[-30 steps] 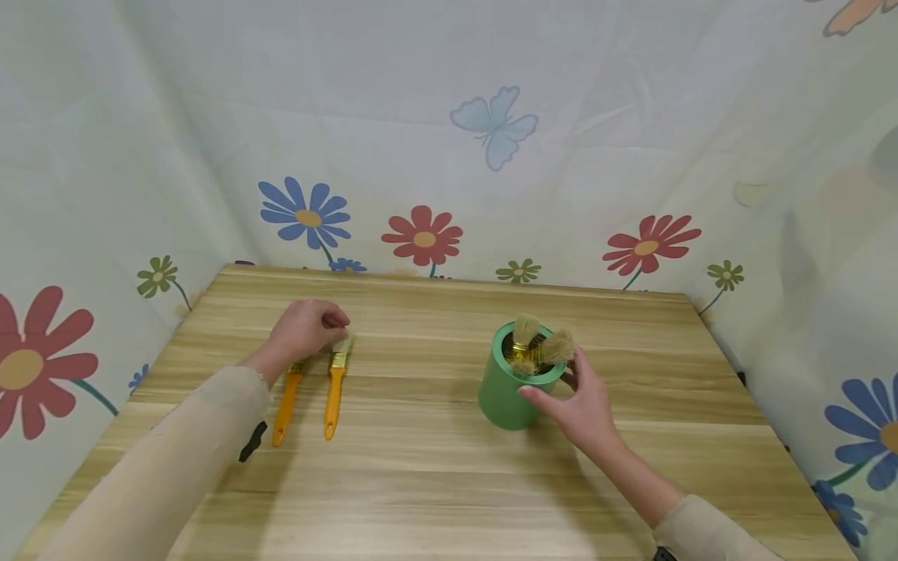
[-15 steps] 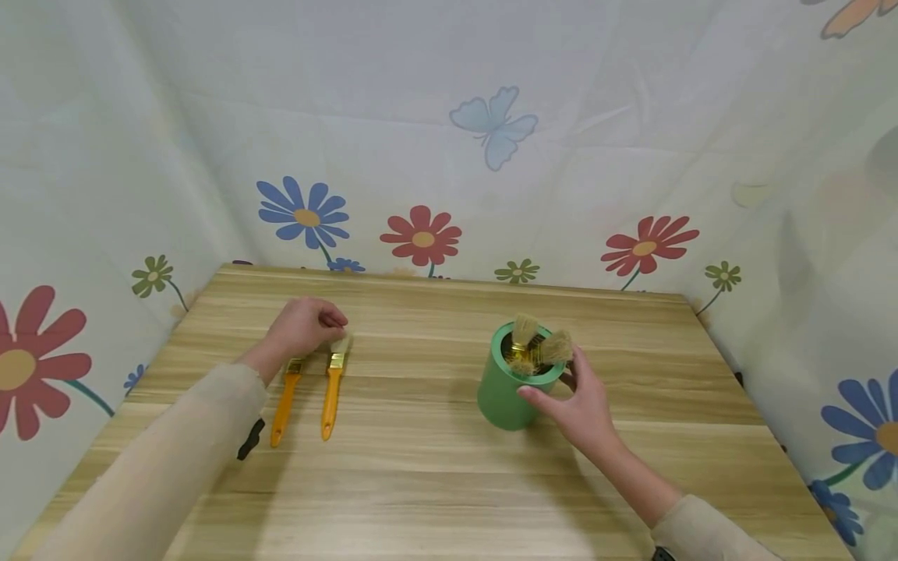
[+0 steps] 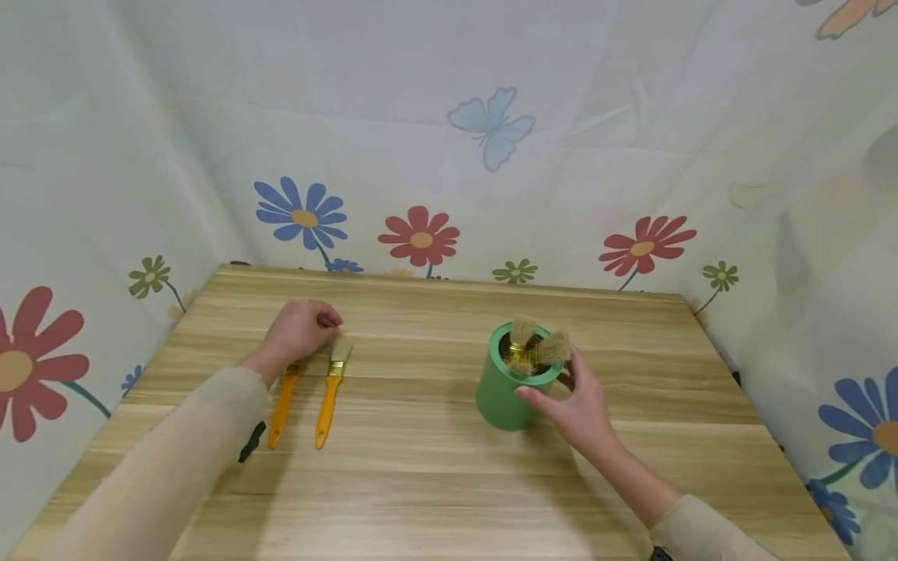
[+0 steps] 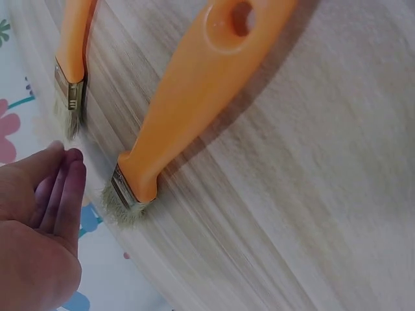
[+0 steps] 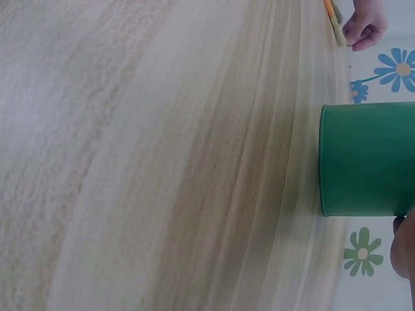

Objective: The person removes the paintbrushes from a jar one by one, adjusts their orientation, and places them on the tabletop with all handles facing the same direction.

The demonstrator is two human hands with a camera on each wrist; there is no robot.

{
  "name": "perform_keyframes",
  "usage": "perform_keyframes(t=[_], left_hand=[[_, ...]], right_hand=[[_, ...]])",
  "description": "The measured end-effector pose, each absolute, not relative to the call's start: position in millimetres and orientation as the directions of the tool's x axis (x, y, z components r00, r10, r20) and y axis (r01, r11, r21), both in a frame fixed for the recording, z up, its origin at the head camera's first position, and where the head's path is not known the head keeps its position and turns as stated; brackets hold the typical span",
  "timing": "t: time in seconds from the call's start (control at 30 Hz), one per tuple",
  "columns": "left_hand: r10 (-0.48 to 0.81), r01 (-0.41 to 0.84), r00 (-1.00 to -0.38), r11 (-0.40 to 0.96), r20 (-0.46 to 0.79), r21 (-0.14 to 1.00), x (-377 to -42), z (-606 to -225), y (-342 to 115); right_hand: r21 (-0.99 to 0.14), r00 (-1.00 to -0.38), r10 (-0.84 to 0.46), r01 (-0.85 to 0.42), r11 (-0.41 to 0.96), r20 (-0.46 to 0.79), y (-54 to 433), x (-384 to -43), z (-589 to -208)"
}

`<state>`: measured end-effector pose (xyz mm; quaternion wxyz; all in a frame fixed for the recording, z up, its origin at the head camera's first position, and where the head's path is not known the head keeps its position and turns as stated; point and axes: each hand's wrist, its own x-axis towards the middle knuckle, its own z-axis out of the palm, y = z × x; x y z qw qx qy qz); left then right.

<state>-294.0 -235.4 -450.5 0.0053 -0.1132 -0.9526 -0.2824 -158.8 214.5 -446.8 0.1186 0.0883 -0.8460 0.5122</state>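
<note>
Two paintbrushes with orange handles lie on the table at left: a nearer one (image 3: pixel 284 409) under my left forearm and another (image 3: pixel 328 409) to its right. My left hand (image 3: pixel 300 331) is at the bristle end of the right-hand brush, fingertips close together beside the bristle tips (image 4: pixel 68 123); I cannot tell whether they touch. My right hand (image 3: pixel 581 405) holds a green can (image 3: pixel 507 401), thumb near the rim and fingers round its far right side. Several brushes (image 3: pixel 522 331) stand bristles up inside; their handles are hidden.
The wood-grain table (image 3: pixel 421 499) meets a white flowered cloth (image 3: pixel 393 140) at the back and sides. A small black object (image 3: pixel 252 441) shows beside my left sleeve, partly hidden by it.
The right-hand brush has turned slightly, its handle end shifting left and toward me, and more of its bristles show. My right hand and the green can have stayed almost still.
</note>
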Motion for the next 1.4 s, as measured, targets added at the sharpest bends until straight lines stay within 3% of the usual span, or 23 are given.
perform_keyframes(t=[0.57, 0.8, 1.4], left_hand=[[0.225, 0.171, -0.974, 0.823, -0.035, 0.541, -284.9, -450.2, -234.9], [0.217, 0.19, -0.976, 0.843, 0.005, 0.503, -283.7, -450.7, -228.5], [0.175, 0.182, -0.983, 0.824, 0.065, 0.536, -286.7, -441.5, -229.2]], right_hand=[[-0.841, -0.956, -0.032, -0.273, 0.467, 0.292, 214.6, -159.3, -446.2], [-0.84, -0.957, -0.031, -0.269, 0.472, 0.29, 215.2, -160.4, -448.3], [-0.843, -0.961, -0.022, -0.252, 0.475, 0.275, 215.0, -159.7, -448.8]])
